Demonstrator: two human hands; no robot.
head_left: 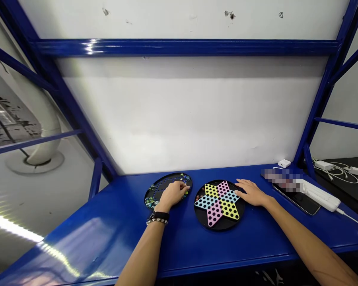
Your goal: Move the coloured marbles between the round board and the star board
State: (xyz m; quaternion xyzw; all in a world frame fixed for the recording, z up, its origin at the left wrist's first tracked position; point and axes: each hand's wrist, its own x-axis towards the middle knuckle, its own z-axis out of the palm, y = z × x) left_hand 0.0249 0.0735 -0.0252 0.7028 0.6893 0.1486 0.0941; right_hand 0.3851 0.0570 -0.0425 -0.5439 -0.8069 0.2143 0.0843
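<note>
My left hand is over the right side of a black round tray, its fingers curled together among glass marbles. Whatever those fingertips pinch is hidden. To its right, a Chinese checkers board with a pink, yellow and blue star full of holes sits in a second black round base. Some reddish marbles show at that base's left edge. My right hand lies at the right rim of the board, fingers stretched out, fingertips touching the edge.
Both trays stand on a blue metal table against a white wall. At the right are a black phone, a white power strip with a cable, and a white charger. Blue frame posts rise on both sides.
</note>
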